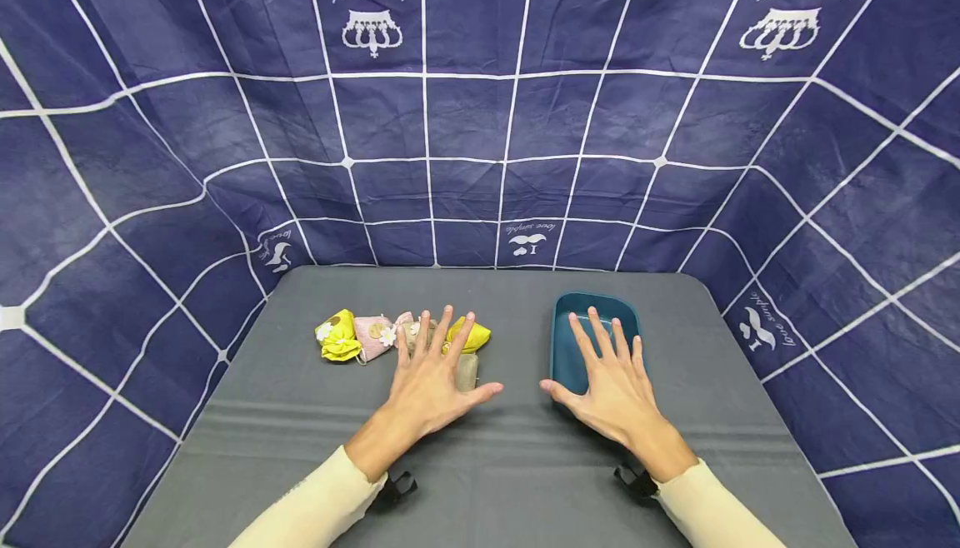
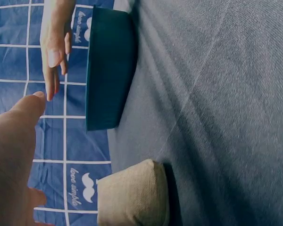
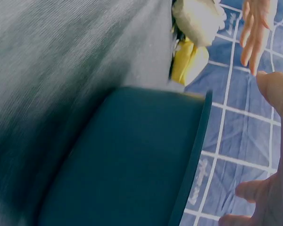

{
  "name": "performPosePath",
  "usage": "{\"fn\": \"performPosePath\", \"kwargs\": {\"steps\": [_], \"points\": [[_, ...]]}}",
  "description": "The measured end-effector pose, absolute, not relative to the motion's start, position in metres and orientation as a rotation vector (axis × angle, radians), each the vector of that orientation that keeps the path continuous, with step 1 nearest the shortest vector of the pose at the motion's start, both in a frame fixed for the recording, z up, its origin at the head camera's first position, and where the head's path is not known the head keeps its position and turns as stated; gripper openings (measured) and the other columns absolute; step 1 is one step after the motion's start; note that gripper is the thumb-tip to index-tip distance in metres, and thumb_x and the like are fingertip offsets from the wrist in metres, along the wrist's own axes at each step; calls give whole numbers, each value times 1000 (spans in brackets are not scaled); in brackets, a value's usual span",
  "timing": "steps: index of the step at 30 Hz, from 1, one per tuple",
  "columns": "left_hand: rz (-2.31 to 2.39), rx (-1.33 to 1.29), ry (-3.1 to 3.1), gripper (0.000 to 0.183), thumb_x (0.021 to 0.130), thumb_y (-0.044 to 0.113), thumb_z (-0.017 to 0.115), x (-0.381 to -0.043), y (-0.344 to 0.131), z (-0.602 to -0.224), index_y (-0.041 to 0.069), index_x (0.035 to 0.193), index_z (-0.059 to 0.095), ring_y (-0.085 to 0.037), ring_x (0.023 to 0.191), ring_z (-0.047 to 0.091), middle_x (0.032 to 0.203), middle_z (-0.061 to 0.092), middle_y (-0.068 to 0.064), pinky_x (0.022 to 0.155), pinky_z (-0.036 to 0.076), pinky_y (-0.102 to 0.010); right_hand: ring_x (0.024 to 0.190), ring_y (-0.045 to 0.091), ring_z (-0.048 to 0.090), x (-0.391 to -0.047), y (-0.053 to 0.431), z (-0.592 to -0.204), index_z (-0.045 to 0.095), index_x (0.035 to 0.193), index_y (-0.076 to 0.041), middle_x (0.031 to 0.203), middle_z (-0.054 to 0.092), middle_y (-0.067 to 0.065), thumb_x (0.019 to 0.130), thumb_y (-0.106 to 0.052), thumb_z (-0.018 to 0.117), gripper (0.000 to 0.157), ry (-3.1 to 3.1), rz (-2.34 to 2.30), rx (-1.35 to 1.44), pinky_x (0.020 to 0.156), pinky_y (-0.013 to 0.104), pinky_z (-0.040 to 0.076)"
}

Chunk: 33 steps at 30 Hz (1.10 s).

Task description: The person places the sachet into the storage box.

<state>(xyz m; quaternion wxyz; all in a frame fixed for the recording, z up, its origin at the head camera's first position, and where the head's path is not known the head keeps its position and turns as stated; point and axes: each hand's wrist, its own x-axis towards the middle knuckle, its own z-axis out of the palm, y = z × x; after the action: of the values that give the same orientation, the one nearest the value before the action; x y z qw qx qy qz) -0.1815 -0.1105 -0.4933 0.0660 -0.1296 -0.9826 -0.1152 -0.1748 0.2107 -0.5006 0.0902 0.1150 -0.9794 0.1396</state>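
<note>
My left hand [image 1: 427, 390] hovers with spread fingers over the right part of a row of small fabric pouches, holding nothing. A yellow pouch [image 1: 340, 336] with a white flower lies at the row's left end, beside a pink pouch [image 1: 372, 336]. Another yellow pouch [image 1: 471, 336] and a beige pouch [image 2: 132, 195] lie at the right end; the fingers hide part of the pouches between. My right hand [image 1: 615, 390], fingers also spread and grasping nothing, is above the near part of a dark teal tray [image 1: 595, 305], covering some of it in the head view.
Both things stand on a grey cloth-covered table [image 1: 495, 481]. A blue curtain with a white grid [image 1: 472, 115] rises behind the table and along both sides. Black straps [image 1: 637, 481] circle the wrists below cream sleeves [image 1: 315, 502].
</note>
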Motion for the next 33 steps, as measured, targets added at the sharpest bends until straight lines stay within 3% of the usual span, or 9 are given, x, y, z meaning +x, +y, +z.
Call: {"fn": "performPosePath", "kwargs": {"steps": [4, 7, 11, 17, 26, 33], "points": [[-393, -428, -2966, 121, 91, 100, 62, -182, -104, -496, 37, 187, 24, -50, 182, 20, 197, 21, -5, 140, 16, -85, 178, 60, 21, -173, 226, -502, 19, 189, -28, 196, 20, 17, 97, -91, 67, 122, -2933, 469, 300, 137, 87, 16], [-445, -455, -2962, 120, 92, 98, 64, -182, -98, -498, 36, 187, 26, -47, 183, 21, 196, 25, -5, 140, 18, -84, 177, 59, 23, -171, 239, -502, 21, 189, -24, 196, 21, 17, 97, -89, 68, 122, -2951, 493, 253, 136, 85, 23], [-473, -499, -2940, 117, 93, 95, 67, -184, -89, -502, 33, 186, 31, -46, 181, 26, 194, 33, -8, 139, 23, -83, 175, 60, 28, -167, 254, -504, 22, 188, -18, 196, 20, 16, 98, -89, 69, 124, -2980, 499, 202, 125, 88, 39], [-428, -596, -2919, 116, 94, 94, 66, -189, -76, -510, 29, 185, 35, -48, 177, 35, 191, 38, -10, 138, 25, -83, 171, 61, 33, -165, 267, -507, 20, 187, -10, 196, 14, 21, 95, -91, 71, 133, -3018, 582, 161, 112, 90, 48], [-435, -712, -2977, 113, 97, 94, 63, -191, -52, -520, 32, 186, 30, -44, 178, 35, 190, 41, -7, 139, 26, -81, 170, 65, 33, -165, 282, -516, 16, 180, 13, 189, 18, 40, 91, -76, 88, 145, -3039, 785, 223, 130, 80, 40], [-399, -833, -2937, 109, 100, 91, 63, -192, -32, -523, 27, 185, 36, -40, 174, 46, 185, 50, -4, 139, 30, -78, 165, 67, 41, -168, 289, -511, 15, 176, 22, 179, 30, 49, 86, -71, 95, 151, -3057, 785, 242, 130, 79, 42]]}}
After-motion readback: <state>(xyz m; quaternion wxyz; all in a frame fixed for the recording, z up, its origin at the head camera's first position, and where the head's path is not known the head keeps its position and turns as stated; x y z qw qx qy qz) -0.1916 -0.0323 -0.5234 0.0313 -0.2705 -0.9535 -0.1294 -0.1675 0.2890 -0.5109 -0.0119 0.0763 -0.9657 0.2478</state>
